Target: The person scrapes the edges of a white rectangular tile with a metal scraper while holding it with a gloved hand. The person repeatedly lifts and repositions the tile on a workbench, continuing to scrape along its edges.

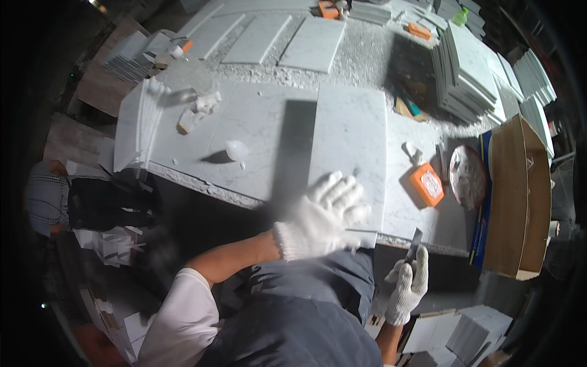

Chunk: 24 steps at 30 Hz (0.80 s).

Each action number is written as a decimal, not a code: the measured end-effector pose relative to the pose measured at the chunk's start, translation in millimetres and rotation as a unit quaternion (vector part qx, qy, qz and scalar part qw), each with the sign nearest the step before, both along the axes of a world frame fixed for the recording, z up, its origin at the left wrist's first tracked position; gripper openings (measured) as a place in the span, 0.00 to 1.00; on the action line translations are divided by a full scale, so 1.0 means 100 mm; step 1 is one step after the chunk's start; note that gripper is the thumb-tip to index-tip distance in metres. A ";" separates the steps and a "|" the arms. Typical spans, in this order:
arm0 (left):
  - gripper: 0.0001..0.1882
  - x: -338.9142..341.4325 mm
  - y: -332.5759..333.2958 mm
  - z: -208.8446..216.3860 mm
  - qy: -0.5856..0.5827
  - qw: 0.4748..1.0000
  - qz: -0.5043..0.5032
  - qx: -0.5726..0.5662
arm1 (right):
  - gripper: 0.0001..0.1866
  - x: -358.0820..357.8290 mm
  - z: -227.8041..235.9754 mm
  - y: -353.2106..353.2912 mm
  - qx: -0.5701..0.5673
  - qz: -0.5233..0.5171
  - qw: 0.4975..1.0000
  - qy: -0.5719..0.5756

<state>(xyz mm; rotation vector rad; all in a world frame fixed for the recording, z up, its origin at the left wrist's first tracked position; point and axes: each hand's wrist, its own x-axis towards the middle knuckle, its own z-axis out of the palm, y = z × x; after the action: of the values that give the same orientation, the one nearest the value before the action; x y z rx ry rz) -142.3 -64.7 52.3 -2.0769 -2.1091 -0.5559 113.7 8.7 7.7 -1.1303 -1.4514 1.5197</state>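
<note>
My left hand [324, 214], in a white knit glove, lies spread on the near edge of a white marble tile [351, 147] that rests on the stone workbench [202, 177]. The fingers are apart and grip nothing. My right hand [408, 284], also gloved, hangs below the bench's front edge and is closed around a small scraper blade [414, 243] that points up. A dark blurred strip [290, 153] runs along the tile's left side.
An orange sanding block [427, 183] and a round dish [468, 176] lie right of the tile. Stacked tiles [468, 70] stand at the back right, more tiles [137, 122] at the left. A cardboard box [520, 196] stands at the right. A white lump [236, 150] sits on the bench.
</note>
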 end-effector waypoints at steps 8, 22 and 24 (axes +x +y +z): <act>0.19 0.12 0.51 0.17 -0.176 0.965 -0.181 -0.069 | 0.30 0.13 -0.07 0.18 -0.022 -0.018 0.999 0.030; 0.27 0.05 2.35 -0.37 -0.040 0.969 0.014 -0.242 | 0.31 0.21 -0.32 0.18 -0.042 -0.038 0.996 0.067; 0.25 0.06 2.47 -0.39 -0.016 0.961 0.040 -0.273 | 0.31 0.21 -0.33 0.19 -0.034 -0.039 0.997 0.063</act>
<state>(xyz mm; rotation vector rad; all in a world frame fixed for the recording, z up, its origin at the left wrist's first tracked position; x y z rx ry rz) -136.5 182.0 13.6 -2.2237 -2.5727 0.0180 134.3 27.3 -25.5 -1.0983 -1.2667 1.5673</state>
